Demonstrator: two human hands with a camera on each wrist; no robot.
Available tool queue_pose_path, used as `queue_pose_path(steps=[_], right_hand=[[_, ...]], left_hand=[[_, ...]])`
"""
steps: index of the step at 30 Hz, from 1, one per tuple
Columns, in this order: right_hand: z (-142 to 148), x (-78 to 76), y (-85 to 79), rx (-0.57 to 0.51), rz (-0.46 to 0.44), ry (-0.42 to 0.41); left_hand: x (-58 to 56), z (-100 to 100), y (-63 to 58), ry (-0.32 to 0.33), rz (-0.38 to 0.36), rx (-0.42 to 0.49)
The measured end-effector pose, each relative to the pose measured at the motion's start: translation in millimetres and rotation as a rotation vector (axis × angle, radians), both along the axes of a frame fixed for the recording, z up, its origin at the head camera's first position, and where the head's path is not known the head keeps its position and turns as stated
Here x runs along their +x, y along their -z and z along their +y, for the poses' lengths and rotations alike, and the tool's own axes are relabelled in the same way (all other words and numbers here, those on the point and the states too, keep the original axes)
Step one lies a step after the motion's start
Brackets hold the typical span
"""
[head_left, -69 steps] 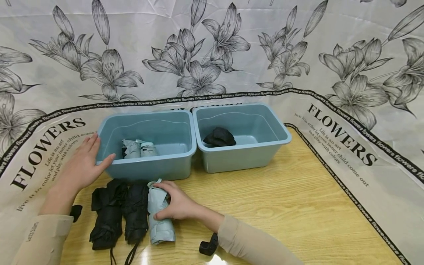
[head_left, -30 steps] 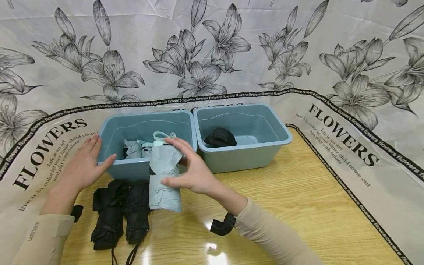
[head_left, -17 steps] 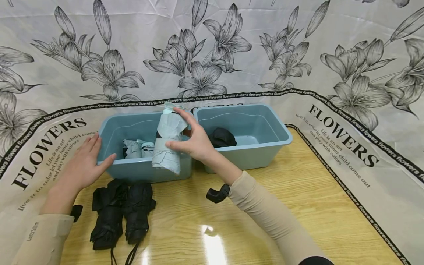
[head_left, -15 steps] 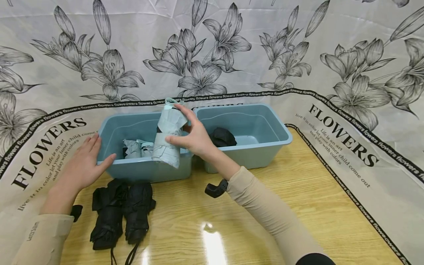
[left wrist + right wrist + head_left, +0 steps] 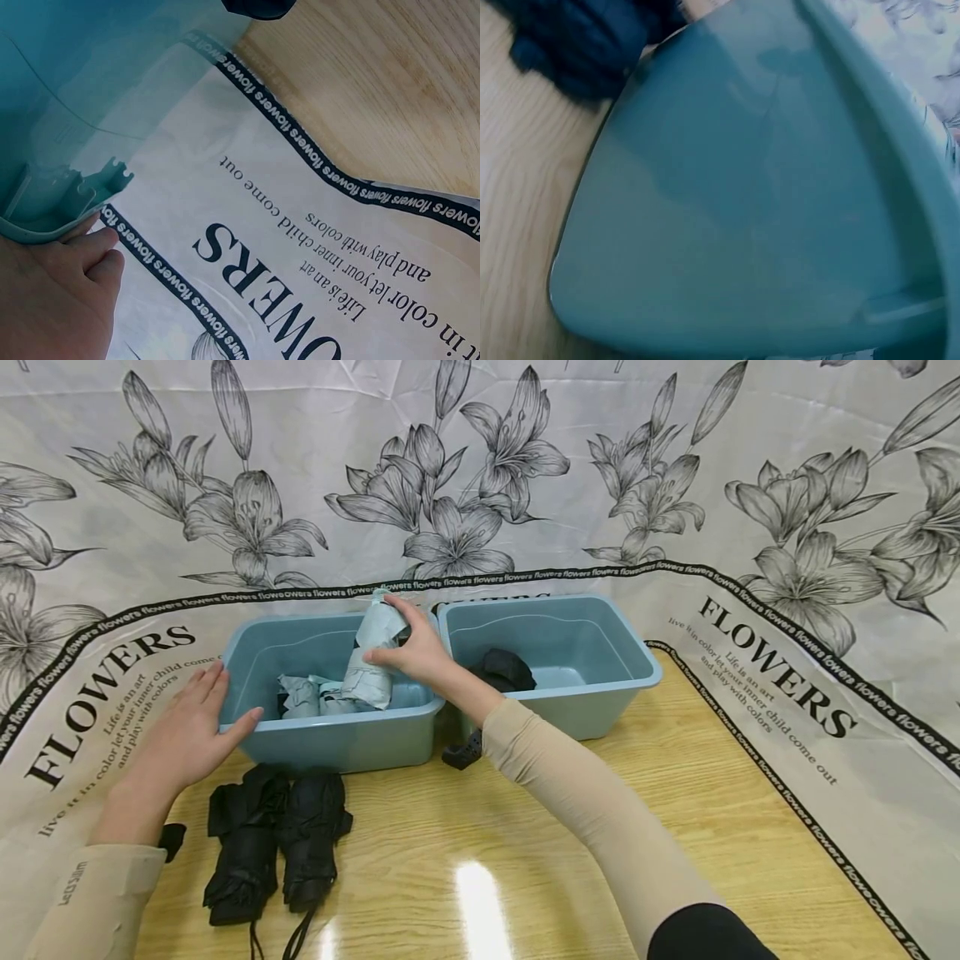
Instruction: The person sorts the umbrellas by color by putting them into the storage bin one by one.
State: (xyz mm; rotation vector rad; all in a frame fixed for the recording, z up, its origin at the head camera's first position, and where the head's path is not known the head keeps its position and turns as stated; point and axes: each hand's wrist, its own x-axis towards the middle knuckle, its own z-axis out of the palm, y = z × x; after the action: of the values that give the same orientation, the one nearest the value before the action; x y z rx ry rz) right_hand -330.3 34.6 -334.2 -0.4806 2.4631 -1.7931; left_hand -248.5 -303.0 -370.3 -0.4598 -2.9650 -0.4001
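Observation:
My right hand (image 5: 420, 652) grips a folded pale blue umbrella (image 5: 371, 647), thumb on the near side. Tilted, its lower end is inside the left blue bin (image 5: 337, 747), beside two other pale blue umbrellas (image 5: 300, 697). My left hand (image 5: 183, 731) rests on that bin's left corner, fingers extended along the side and thumb over the front rim; the left wrist view shows those fingers (image 5: 97, 251) against the rim. The right wrist view shows mostly the bin's outer wall (image 5: 742, 210), and neither the right hand nor its umbrella appears there.
Two folded black umbrellas (image 5: 243, 852) lie side by side on the wooden table (image 5: 420, 877), before the left bin. A second blue bin (image 5: 555, 714) stands to the right, with a black folded bundle (image 5: 506, 668) inside. Flower-printed cloth (image 5: 465, 468) rises behind.
My right hand has picked up the pale blue umbrella from beside the black ones, carried it up and forward, then lowered it into the left bin. The left hand has stayed put.

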Motion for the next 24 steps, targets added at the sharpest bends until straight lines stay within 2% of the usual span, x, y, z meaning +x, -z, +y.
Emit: queue_pose_path(steps=[8, 14, 20, 24], right_hand=[[-12, -16.1, 3.7, 0.166, -0.064, -0.070], [-23, -27.9, 8.0, 0.214, -0.162, -0.129], [-33, -41.9, 11.2, 0.253, -0.199, -0.199], [-38, -45.4, 13.8, 0.286, -0.242, -0.226]], left_hand=[[0.3, 0, 0.2, 0.005, -0.013, -0.002], [-0.1, -1, 1.2, 0.003, -0.016, -0.002], [-0.4, -2, 1.2, -0.003, -0.007, -0.010], [-0.1, -1, -0.3, -0.008, -0.012, -0.018]])
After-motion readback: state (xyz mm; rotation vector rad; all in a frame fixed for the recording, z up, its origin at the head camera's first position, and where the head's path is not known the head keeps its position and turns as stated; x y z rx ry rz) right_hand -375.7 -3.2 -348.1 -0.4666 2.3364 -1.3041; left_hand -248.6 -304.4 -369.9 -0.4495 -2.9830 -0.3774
